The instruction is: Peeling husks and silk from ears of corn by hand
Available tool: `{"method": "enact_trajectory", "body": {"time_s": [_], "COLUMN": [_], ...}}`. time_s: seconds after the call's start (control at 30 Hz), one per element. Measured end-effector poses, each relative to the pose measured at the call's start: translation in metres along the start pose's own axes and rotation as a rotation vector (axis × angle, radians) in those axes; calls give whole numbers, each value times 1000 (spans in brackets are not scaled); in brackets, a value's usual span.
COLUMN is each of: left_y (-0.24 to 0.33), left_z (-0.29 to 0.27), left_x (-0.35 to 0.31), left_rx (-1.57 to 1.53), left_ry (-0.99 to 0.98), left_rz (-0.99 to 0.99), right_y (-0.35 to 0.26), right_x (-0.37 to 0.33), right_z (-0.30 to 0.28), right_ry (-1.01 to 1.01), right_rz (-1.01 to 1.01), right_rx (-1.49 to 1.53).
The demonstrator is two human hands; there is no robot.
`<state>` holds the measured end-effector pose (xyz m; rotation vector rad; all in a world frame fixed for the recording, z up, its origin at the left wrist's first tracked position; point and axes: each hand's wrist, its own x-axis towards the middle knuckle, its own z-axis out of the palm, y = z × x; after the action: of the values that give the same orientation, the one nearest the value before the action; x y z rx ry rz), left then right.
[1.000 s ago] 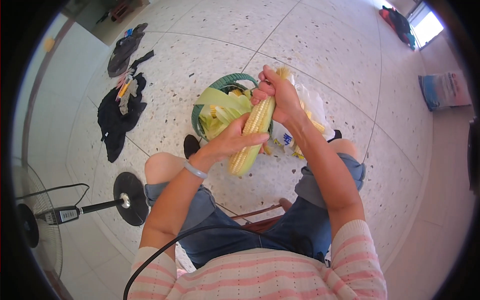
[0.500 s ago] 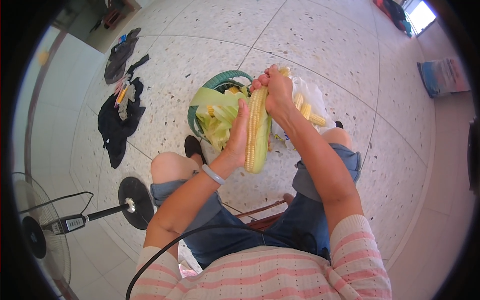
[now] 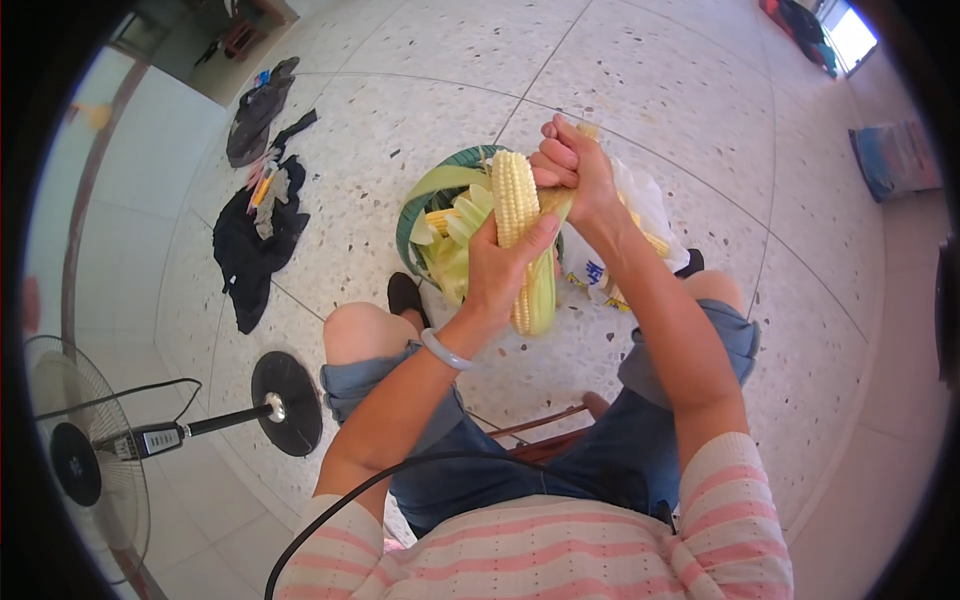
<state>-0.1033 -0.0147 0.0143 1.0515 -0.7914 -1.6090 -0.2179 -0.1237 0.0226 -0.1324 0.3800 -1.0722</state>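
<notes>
Yellow corn (image 3: 514, 195) lies between the hands, left hand (image 3: 498, 272) curled around it, right hand (image 3: 585, 178) clenched on its husk (image 3: 543, 297).

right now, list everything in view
ear of corn: 1, pale yellow, centre
husk: 1, green, right of ear
basket: 1, green, behind ear
leaves: several, green, in basket
bag: 1, white, right of basket
other corn: several, yellow, basket and bag
fan: 1, black, lower left
clothes: several, mostly black, upper left
package: 1, bluish, far right
bundle: 1, dark, top right
cable: 1, black, bottom
shoes: 2, black, flanking ear
jeans: 1, blue, lower middle
top: 1, pink-striped, bottom
bracelet: 1, grey, left wrist
left hand: 1, around ear
right hand: 1, gripping husk
</notes>
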Motion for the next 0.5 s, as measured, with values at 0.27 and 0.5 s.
{"method": "enact_trajectory", "body": {"time_s": [0.27,0.5], "left_y": [21,99], "left_z": [-36,-115], "left_x": [-5,3], "left_rx": [241,-243], "left_ry": [100,274], "left_rz": [315,575], "right_y": [9,39], "right_x": [-34,-51], "right_z": [-11,-128], "right_ry": [-93,-499], "right_rz": [194,-459], "right_rx": [-573,-1680]}}
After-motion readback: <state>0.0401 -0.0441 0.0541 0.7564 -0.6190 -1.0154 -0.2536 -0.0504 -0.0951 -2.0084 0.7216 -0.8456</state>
